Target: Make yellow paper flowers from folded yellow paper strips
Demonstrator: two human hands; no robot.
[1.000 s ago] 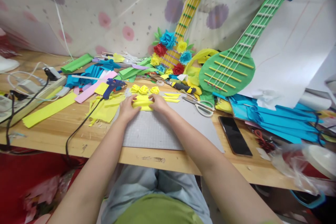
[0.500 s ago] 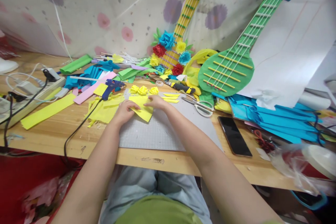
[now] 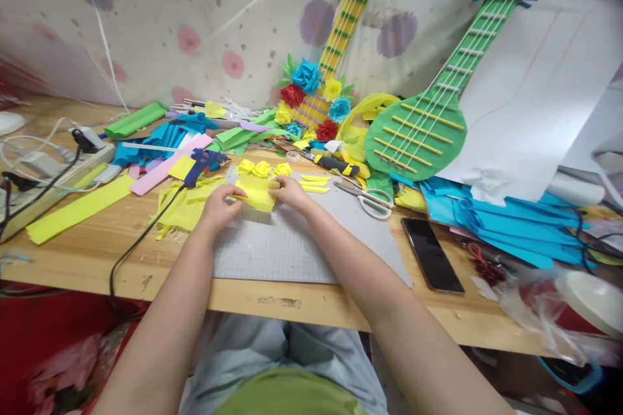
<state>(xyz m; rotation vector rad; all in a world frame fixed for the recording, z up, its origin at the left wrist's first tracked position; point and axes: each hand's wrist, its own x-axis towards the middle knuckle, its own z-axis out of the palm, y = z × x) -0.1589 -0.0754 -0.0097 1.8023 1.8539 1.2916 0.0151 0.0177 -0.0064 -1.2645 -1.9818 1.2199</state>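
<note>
Both hands hold a small folded piece of yellow paper (image 3: 256, 194) just above the far end of a grey cutting mat (image 3: 292, 243). My left hand (image 3: 220, 205) pinches its left edge between thumb and fingers. My right hand (image 3: 291, 192) grips its right edge with the fingers closed. Three small yellow paper flowers (image 3: 263, 168) lie in a row just beyond the paper. Loose yellow paper strips (image 3: 314, 183) lie to the right of my right hand.
A blue glue gun (image 3: 203, 160) with a black cord lies left of the mat, on yellow paper scraps (image 3: 187, 207). Scissors (image 3: 365, 198), a utility knife (image 3: 335, 163) and a black phone (image 3: 431, 262) lie right. Green (image 3: 418, 133) and yellow (image 3: 335, 45) paper guitars lean behind. A power strip (image 3: 48, 172) sits far left.
The yellow paper lay pressed flat under both hands, then was turned askew; now it is lifted slightly off the mat and held square between both hands.
</note>
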